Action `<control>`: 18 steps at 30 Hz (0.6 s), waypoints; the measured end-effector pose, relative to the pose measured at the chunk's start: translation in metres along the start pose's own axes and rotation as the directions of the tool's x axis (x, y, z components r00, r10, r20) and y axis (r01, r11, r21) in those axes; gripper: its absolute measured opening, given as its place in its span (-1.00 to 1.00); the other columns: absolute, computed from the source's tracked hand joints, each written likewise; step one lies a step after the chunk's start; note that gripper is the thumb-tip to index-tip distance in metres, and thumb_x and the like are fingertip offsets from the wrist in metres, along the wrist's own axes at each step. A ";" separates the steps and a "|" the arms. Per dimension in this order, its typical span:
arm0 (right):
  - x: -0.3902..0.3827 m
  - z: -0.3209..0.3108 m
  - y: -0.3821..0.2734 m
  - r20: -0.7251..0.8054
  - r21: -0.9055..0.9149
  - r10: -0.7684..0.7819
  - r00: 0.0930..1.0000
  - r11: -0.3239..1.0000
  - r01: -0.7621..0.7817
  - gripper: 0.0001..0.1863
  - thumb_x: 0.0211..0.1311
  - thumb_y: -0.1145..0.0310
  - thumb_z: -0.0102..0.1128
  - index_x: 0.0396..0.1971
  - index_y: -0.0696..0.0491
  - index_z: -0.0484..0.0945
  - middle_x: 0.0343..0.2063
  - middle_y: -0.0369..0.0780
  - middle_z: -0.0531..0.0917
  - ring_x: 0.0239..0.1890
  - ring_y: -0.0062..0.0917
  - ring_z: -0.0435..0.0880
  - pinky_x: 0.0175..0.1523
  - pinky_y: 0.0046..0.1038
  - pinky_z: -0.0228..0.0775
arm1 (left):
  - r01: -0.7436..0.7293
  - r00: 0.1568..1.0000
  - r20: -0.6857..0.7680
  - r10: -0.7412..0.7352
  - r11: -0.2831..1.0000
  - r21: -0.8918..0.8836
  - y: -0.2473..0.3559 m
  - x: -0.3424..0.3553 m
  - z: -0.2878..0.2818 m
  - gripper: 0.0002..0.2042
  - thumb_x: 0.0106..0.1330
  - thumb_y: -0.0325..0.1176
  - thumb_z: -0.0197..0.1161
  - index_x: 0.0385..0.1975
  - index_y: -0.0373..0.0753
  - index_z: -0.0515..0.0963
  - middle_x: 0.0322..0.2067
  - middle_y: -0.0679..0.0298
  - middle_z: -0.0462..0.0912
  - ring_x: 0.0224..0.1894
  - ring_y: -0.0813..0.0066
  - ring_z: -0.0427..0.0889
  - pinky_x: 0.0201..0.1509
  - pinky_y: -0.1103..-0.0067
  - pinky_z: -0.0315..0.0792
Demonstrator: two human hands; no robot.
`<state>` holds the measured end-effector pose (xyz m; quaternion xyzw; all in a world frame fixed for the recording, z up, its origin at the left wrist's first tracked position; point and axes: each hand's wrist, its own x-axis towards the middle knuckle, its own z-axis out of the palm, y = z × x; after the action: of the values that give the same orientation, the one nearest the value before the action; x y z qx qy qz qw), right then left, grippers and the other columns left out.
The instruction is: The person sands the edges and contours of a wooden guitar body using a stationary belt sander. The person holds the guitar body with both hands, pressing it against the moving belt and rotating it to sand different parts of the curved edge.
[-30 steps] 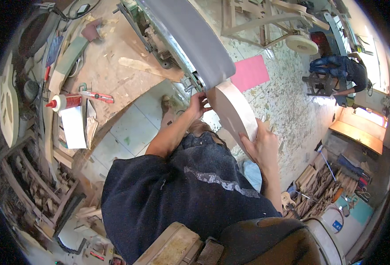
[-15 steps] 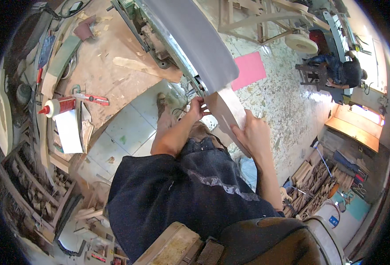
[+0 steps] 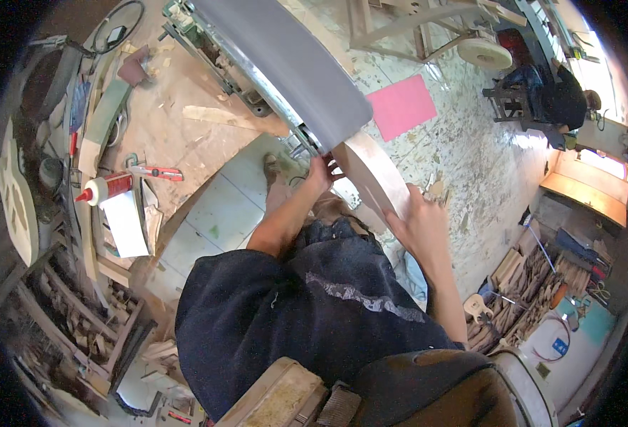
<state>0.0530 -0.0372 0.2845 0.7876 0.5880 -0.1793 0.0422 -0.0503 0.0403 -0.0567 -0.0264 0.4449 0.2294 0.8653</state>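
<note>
A curved, pale wooden piece (image 3: 374, 174) spans both my hands, its far end against the rounded near end of a belt sander with a grey belt (image 3: 293, 64). My left hand (image 3: 321, 173) is closed on its far left side, close under the sander's end; the fingertips are partly hidden. Farther right and nearer to me, my right hand (image 3: 421, 222) grips the other end, thumb on the inner side and fingers over the outer edge. The wood's broad curved edge faces up and catches the light.
On the wooden bench (image 3: 179, 92) at left lie a red glue bottle (image 3: 118, 185), a red utility knife (image 3: 161, 173) and white paper (image 3: 126, 226). A pink sheet (image 3: 403, 107) lies beyond the sander's end. Another person (image 3: 563, 99) sits at far right; wood scraps (image 3: 520, 285) are piled at lower right.
The wooden piece has tilted, so more of its bright broad edge shows. Both hands keep their grip at the sander's end. The whole view has shifted slightly.
</note>
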 end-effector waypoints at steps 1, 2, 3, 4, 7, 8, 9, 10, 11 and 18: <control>-0.006 -0.003 0.001 -0.006 0.008 0.003 1.000 1.000 -0.003 -0.46 0.05 0.15 0.38 -0.02 0.15 0.49 -0.52 0.00 0.70 -0.50 -0.13 0.72 -0.35 -0.16 0.57 | -0.009 1.000 -0.007 0.009 1.000 -0.006 0.004 -0.006 0.003 -0.55 0.30 -0.12 -0.11 0.07 -0.23 0.43 0.08 0.16 0.46 0.12 0.16 0.46 0.19 -0.11 0.39; -0.010 -0.007 0.001 -0.034 0.024 0.002 0.999 1.000 -0.002 -0.45 0.07 0.14 0.38 0.00 0.14 0.49 -0.51 -0.01 0.70 -0.51 -0.14 0.72 -0.35 -0.17 0.57 | -0.019 1.000 -0.013 0.019 1.000 -0.012 0.007 -0.008 0.005 -0.55 0.30 -0.14 -0.12 0.10 -0.22 0.42 0.09 0.18 0.47 0.14 0.19 0.45 0.23 -0.10 0.36; -0.014 -0.010 0.001 -0.062 0.040 0.001 0.998 0.999 0.001 -0.45 0.08 0.14 0.37 0.02 0.12 0.49 -0.51 -0.01 0.71 -0.51 -0.15 0.72 -0.36 -0.18 0.57 | -0.023 1.000 -0.011 0.023 1.000 -0.003 0.010 -0.011 0.006 -0.55 0.30 -0.14 -0.12 0.10 -0.22 0.42 0.09 0.18 0.47 0.14 0.19 0.45 0.23 -0.10 0.36; -0.017 -0.013 0.001 -0.069 0.046 0.002 0.998 0.999 0.001 -0.45 0.08 0.14 0.37 0.02 0.12 0.49 -0.51 -0.01 0.71 -0.51 -0.15 0.72 -0.36 -0.18 0.57 | -0.044 0.999 0.010 0.045 0.999 -0.006 0.013 -0.013 0.008 -0.56 0.30 -0.15 -0.12 0.10 -0.22 0.42 0.10 0.20 0.46 0.16 0.19 0.44 0.25 -0.08 0.35; -0.027 -0.021 0.003 -0.145 0.083 -0.032 0.989 0.996 0.045 -0.46 0.08 0.13 0.38 0.02 0.10 0.50 -0.52 -0.03 0.70 -0.52 -0.16 0.72 -0.39 -0.21 0.55 | -0.081 0.995 0.052 0.081 0.997 -0.005 0.023 -0.026 0.014 -0.56 0.32 -0.17 -0.12 0.13 -0.21 0.41 0.13 0.21 0.45 0.21 0.21 0.41 0.28 -0.06 0.33; -0.030 -0.025 0.003 -0.157 0.083 -0.032 0.987 0.995 0.046 -0.45 0.07 0.12 0.39 0.02 0.09 0.50 -0.53 -0.04 0.70 -0.52 -0.17 0.72 -0.40 -0.22 0.54 | -0.089 0.994 0.065 0.089 0.996 -0.004 0.027 -0.030 0.017 -0.56 0.33 -0.17 -0.13 0.14 -0.21 0.41 0.14 0.21 0.44 0.22 0.22 0.41 0.29 -0.06 0.32; -0.032 -0.028 0.004 -0.169 0.083 -0.033 0.985 0.995 0.048 -0.44 0.06 0.12 0.40 0.02 0.08 0.50 -0.53 -0.05 0.70 -0.52 -0.18 0.72 -0.41 -0.23 0.54 | -0.098 0.992 0.077 0.098 0.995 -0.004 0.031 -0.034 0.020 -0.56 0.34 -0.18 -0.13 0.15 -0.20 0.41 0.16 0.20 0.43 0.23 0.22 0.40 0.29 -0.05 0.32; -0.034 -0.032 0.004 -0.172 0.085 -0.035 0.984 0.995 0.050 -0.44 0.06 0.12 0.40 0.02 0.08 0.50 -0.53 -0.05 0.70 -0.52 -0.18 0.72 -0.41 -0.23 0.54 | -0.124 0.984 0.126 0.123 0.992 -0.004 0.035 -0.039 0.023 -0.55 0.37 -0.17 -0.14 0.19 -0.19 0.39 0.20 0.20 0.41 0.26 0.23 0.38 0.30 -0.05 0.31; -0.037 -0.035 0.004 -0.184 0.082 -0.037 0.982 0.995 0.053 -0.44 0.05 0.12 0.42 0.02 0.08 0.50 -0.55 -0.06 0.69 -0.52 -0.20 0.72 -0.42 -0.25 0.53 | -0.150 0.973 0.175 0.149 0.989 -0.008 0.037 -0.041 0.025 -0.55 0.41 -0.15 -0.16 0.22 -0.18 0.38 0.25 0.20 0.38 0.29 0.23 0.37 0.31 -0.05 0.30; -0.053 -0.049 0.005 -0.268 0.129 -0.060 0.961 0.987 0.097 -0.42 -0.02 0.14 0.48 0.00 0.08 0.54 -0.62 -0.14 0.64 -0.57 -0.29 0.68 -0.45 -0.29 0.47 | -0.204 0.973 0.108 0.202 0.979 0.007 0.050 -0.074 0.044 -0.50 0.50 -0.08 -0.22 0.36 -0.14 0.25 0.36 0.22 0.28 0.37 0.21 0.28 0.36 -0.03 0.25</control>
<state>0.0561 -0.0729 0.3473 0.7815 0.6051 -0.1155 -0.0992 -0.0753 0.0682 0.0359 0.0392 0.4006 0.3137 0.8600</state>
